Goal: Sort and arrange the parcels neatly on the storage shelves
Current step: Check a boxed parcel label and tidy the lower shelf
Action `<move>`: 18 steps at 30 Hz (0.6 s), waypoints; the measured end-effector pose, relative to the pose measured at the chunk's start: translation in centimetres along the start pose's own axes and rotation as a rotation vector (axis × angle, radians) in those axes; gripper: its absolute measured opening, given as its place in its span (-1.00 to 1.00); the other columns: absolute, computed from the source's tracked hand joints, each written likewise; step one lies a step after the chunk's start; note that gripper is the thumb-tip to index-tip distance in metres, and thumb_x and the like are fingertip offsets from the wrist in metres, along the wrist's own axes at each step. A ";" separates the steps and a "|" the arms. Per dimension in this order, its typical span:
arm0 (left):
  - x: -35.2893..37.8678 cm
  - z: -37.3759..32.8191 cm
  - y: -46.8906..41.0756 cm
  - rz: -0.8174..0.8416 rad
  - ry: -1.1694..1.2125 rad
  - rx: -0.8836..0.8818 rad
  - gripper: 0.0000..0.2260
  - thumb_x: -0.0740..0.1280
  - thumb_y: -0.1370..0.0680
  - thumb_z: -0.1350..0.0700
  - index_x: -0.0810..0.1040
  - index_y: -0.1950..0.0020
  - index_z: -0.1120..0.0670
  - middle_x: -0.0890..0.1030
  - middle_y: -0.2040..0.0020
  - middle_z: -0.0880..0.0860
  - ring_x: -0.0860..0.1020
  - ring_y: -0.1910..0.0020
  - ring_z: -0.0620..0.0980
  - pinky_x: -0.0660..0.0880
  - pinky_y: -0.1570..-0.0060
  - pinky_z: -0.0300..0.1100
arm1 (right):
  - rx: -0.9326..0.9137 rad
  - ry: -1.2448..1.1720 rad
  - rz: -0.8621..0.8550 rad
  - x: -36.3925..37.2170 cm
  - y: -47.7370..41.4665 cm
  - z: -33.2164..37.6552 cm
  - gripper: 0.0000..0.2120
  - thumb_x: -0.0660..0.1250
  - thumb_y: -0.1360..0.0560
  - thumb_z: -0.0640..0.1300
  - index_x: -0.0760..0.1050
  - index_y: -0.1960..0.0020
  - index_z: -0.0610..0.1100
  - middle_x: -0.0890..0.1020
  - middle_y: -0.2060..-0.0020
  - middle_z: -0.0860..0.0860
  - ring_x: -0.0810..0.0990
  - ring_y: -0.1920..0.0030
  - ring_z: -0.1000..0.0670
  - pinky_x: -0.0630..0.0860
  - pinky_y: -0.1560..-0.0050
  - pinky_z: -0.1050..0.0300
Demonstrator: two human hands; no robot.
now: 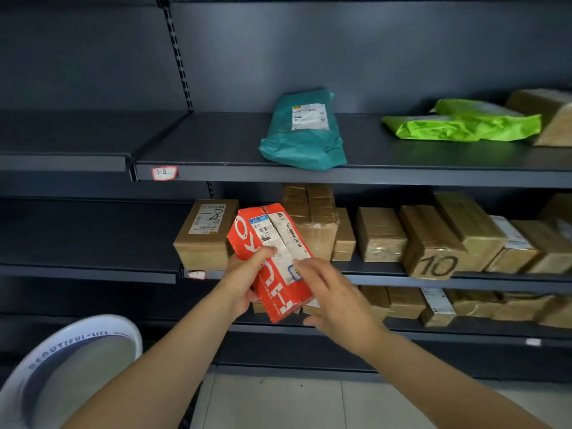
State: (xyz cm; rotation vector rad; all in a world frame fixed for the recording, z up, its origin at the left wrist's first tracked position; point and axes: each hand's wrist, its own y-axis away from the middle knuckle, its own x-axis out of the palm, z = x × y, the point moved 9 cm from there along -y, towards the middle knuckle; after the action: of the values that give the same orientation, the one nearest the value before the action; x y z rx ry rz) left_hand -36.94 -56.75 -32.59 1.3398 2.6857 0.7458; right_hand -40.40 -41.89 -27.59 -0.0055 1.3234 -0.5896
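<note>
Shelf edge [387, 278] | red parcel [274, 292] in front | left hand [244, 283] grips | right hand [335, 297] touches

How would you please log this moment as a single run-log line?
left hand: grips red parcel | right hand: touches its label | parcel: unshelved, in front of middle shelf

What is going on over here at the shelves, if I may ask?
A person holds a red box in front of the shelves. The left hand grips its left edge; the right hand touches its face. Brown boxes line the middle shelf, and a teal bag and a green bag lie above.
</note>
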 end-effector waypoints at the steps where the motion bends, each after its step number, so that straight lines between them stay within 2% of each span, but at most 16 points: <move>1: 0.5 0.0 0.7 0.011 0.004 0.008 -0.63 0.43 -0.46 0.07 0.47 -0.24 0.03 0.67 -0.05 0.06 0.62 -0.03 0.05 0.53 -0.02 0.07 | 0.085 -0.056 0.014 -0.8 0.7 -1.4 -0.13 0.51 -0.37 -0.10 0.04 -0.49 0.06 0.22 -0.40 0.06 0.32 -0.37 0.05 0.48 -0.25 0.08; 4: 2.8 0.2 2.7 0.094 -0.033 0.035 -0.59 0.43 -0.46 0.10 0.44 -0.28 0.03 0.67 -0.06 0.04 0.64 -0.02 0.01 0.55 0.05 -0.02 | 0.374 -0.223 0.074 -2.8 3.2 -5.8 -0.30 0.38 -0.49 -0.16 0.11 -0.51 0.01 0.26 -0.43 0.05 0.26 -0.42 0.05 0.35 -0.34 0.14; 6: 5.0 0.0 4.2 0.150 -0.094 0.074 -0.57 0.43 -0.45 0.12 0.43 -0.30 0.01 0.67 -0.07 0.03 0.64 -0.03 -0.01 0.54 0.06 -0.07 | 0.549 -0.441 0.117 -3.5 4.8 -8.0 -0.39 0.31 -0.54 -0.17 0.14 -0.51 -0.03 0.33 -0.42 0.01 0.31 -0.40 0.02 0.37 -0.35 0.10; 9: 9.1 -0.5 6.3 0.242 -0.215 0.139 -0.51 0.47 -0.41 0.14 0.40 -0.29 -0.08 0.65 -0.10 0.01 0.63 -0.05 -0.01 0.54 -0.07 0.00 | 0.646 -0.744 0.138 -5.0 7.4 -9.3 -0.52 0.21 -0.59 -0.21 0.21 -0.48 -0.03 0.45 -0.32 0.02 0.41 -0.33 0.03 0.50 -0.20 0.09; 11: 12.4 -0.7 7.6 0.302 -0.304 0.172 -0.50 0.50 -0.39 0.13 0.39 -0.22 -0.19 0.65 -0.09 -0.01 0.64 -0.05 -0.01 0.52 -0.14 0.08 | 0.697 -0.906 0.082 -7.0 9.4 -10.0 -0.65 0.16 -0.62 -0.14 0.34 -0.39 0.02 0.56 -0.18 0.09 0.50 -0.22 0.09 0.53 -0.04 0.21; 12: 14.0 -0.8 8.1 0.324 -0.344 0.185 -0.49 0.50 -0.38 0.12 0.38 -0.21 -0.21 0.65 -0.09 -0.01 0.64 -0.05 -0.01 0.52 -0.15 0.10 | 0.721 -0.953 0.057 -8.1 10.6 -10.5 -0.72 0.15 -0.62 -0.09 0.39 -0.32 0.05 0.60 -0.12 0.12 0.55 -0.15 0.12 0.53 -0.04 0.21; 15: 19.5 -1.0 9.6 0.387 -0.436 0.215 -0.34 0.52 -0.36 0.10 0.29 -0.35 -0.19 0.62 -0.14 -0.01 0.63 -0.06 0.00 0.53 -0.13 0.13 | 0.759 -0.939 -0.005 -11.7 14.2 -12.3 -0.78 0.21 -0.59 -0.06 0.44 -0.23 0.01 0.63 -0.09 0.09 0.61 -0.08 0.09 0.57 -0.10 0.08; 18: 25.6 -1.0 11.2 0.456 -0.501 0.258 -0.32 0.51 -0.37 0.12 0.25 -0.36 -0.21 0.61 -0.14 -0.01 0.63 -0.05 0.01 0.55 -0.09 0.11 | 0.788 -0.817 -0.096 -16.1 18.2 -14.6 -0.79 0.24 -0.58 -0.12 0.45 -0.21 -0.03 0.61 -0.09 0.07 0.61 -0.06 0.10 0.58 0.00 0.19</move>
State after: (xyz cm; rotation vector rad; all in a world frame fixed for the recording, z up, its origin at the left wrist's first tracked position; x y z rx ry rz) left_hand -44.85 -31.81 -22.53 1.9227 2.1523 0.0438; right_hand -48.31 -15.03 -22.93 0.3063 0.2514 -1.0223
